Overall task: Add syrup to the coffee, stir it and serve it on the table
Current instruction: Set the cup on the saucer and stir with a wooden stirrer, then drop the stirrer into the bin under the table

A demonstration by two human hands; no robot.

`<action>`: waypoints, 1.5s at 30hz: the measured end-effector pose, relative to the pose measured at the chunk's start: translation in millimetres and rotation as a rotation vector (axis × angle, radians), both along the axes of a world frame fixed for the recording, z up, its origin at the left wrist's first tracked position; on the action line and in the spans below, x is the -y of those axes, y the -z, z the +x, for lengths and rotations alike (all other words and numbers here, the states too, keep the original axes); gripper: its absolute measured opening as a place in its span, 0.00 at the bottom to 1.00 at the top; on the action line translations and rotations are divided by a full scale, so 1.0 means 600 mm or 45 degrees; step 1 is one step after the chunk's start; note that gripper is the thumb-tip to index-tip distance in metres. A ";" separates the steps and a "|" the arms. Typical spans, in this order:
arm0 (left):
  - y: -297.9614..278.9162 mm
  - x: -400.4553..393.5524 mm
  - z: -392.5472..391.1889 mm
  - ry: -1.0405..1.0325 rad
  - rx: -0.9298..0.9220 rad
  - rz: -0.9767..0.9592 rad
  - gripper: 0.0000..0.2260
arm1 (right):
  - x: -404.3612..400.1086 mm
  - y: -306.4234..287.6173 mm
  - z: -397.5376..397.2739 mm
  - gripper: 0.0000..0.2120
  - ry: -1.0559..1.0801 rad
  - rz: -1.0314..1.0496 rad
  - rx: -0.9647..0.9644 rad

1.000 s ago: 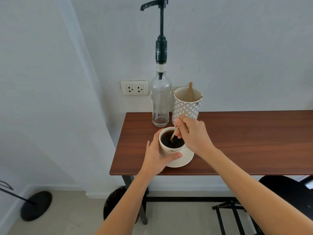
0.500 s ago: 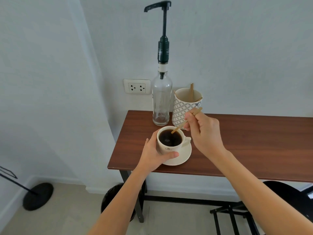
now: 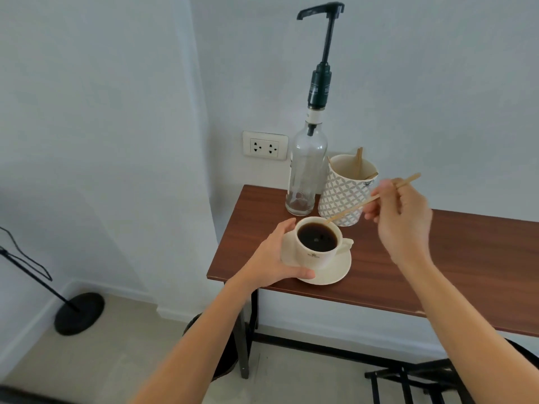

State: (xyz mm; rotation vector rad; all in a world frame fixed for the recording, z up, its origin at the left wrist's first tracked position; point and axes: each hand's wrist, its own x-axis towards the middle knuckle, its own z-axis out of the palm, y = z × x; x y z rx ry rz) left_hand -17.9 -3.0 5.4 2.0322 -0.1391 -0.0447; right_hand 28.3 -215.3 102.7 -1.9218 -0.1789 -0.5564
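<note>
A: Where's the coffee cup [image 3: 316, 251]?
B: Upright on its cream saucer [image 3: 332, 272], near the left end of the brown surface [image 3: 437, 258], full of dark coffee, handle pointing right.
A: And the syrup bottle [image 3: 306, 170]?
B: Clear glass, nearly empty, tall dark pump on top, standing behind the cup.
A: The wooden stir stick [image 3: 373, 199]?
B: Out of the coffee, tilted, its low tip just above the cup's far rim.

A single head-worn wide-angle view looks forward and down from close above onto the left end of a dark brown wooden counter [image 3: 437, 258] against a white wall [image 3: 437, 83].
</note>
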 end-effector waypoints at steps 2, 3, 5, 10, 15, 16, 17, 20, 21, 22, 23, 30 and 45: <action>-0.006 -0.046 -0.014 -0.051 0.041 0.028 0.43 | -0.014 -0.018 0.009 0.16 0.038 0.297 -0.069; -0.009 -0.073 -0.022 -0.102 0.080 -0.004 0.40 | -0.025 -0.029 0.010 0.16 0.031 0.429 -0.101; -0.010 -0.139 -0.034 -0.224 0.152 -0.134 0.31 | -0.061 -0.044 0.004 0.17 -0.026 0.631 -0.157; 0.036 -0.335 -0.029 -0.579 0.165 -0.116 0.20 | -0.229 -0.028 -0.047 0.16 -0.128 0.841 -0.242; 0.096 -0.504 0.010 -0.796 0.118 0.082 0.21 | -0.441 0.061 -0.101 0.16 -0.089 0.481 -0.227; 0.104 -0.527 0.019 -0.809 0.133 0.114 0.21 | -0.476 0.084 -0.112 0.15 -0.089 0.376 -0.230; 0.112 -0.545 0.029 -0.807 0.163 0.148 0.21 | -0.508 0.107 -0.124 0.15 -0.092 0.283 -0.240; 0.147 -0.583 0.062 -0.759 0.264 0.262 0.23 | -0.581 0.193 -0.147 0.13 -0.130 0.060 -0.321; 0.163 -0.593 0.074 -0.740 0.292 0.307 0.24 | -0.595 0.228 -0.150 0.12 -0.155 -0.007 -0.361; 0.180 -0.601 0.083 -0.714 0.315 0.354 0.25 | -0.606 0.263 -0.152 0.11 -0.175 -0.063 -0.409; 0.194 -0.607 0.090 -0.695 0.332 0.407 0.26 | -0.612 0.298 -0.151 0.11 -0.179 -0.118 -0.466; 0.246 -0.621 0.125 -0.674 0.408 0.557 0.31 | -0.613 0.471 -0.121 0.11 -0.170 -0.307 -0.894; 0.183 -0.601 0.089 -0.687 0.189 0.481 0.31 | -0.603 0.316 -0.128 0.11 -0.149 -0.243 -0.545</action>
